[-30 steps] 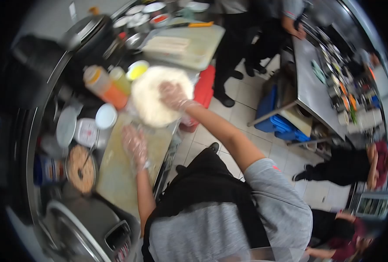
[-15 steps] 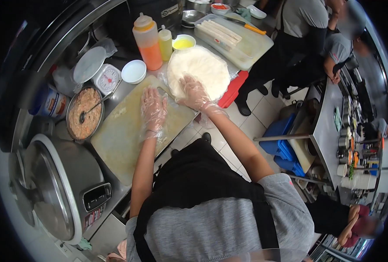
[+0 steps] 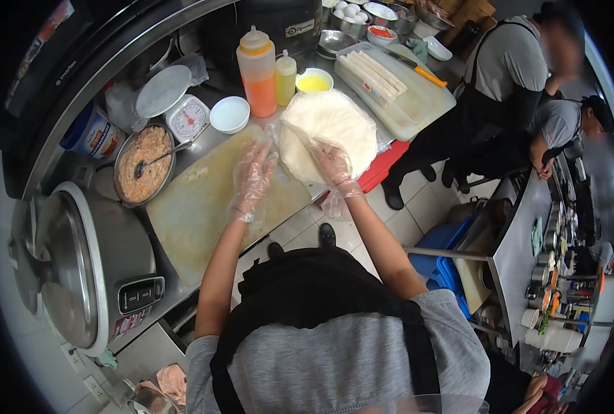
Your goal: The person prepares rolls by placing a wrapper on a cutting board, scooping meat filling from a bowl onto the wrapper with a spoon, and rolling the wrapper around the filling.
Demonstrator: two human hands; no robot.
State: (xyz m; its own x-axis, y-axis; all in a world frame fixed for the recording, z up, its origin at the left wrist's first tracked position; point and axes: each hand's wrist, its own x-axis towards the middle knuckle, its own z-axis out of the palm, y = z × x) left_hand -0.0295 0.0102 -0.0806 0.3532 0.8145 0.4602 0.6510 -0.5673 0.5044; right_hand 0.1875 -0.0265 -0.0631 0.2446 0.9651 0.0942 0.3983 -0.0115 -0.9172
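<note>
In a clear plastic glove, my left hand (image 3: 254,172) lies flat with its fingers stretched over the pale cutting board (image 3: 203,221). My right hand (image 3: 334,165), gloved too, rests at the near edge of a stack of round white wrapper sheets (image 3: 331,127), where the edge looks slightly lifted; its fingertips are partly hidden. Beyond the board stand a white bowl (image 3: 229,114), an orange squeeze bottle (image 3: 257,76), a smaller yellowish bottle (image 3: 285,79) and a bowl of yellow liquid (image 3: 314,81). A bowl of minced filling (image 3: 144,165) with a spoon sits left of the board.
A dial scale (image 3: 187,119) and a large cooker (image 3: 79,269) stand on the left. A second board (image 3: 417,103) bears white rolls and a yellow-handled knife (image 3: 424,74). Co-workers (image 3: 507,62) stand at the right, near a steel table (image 3: 521,255) with blue bins beneath.
The view has shifted and steadied. My right hand has moved from the middle of the round sheets to their near edge. My left hand stays over the board.
</note>
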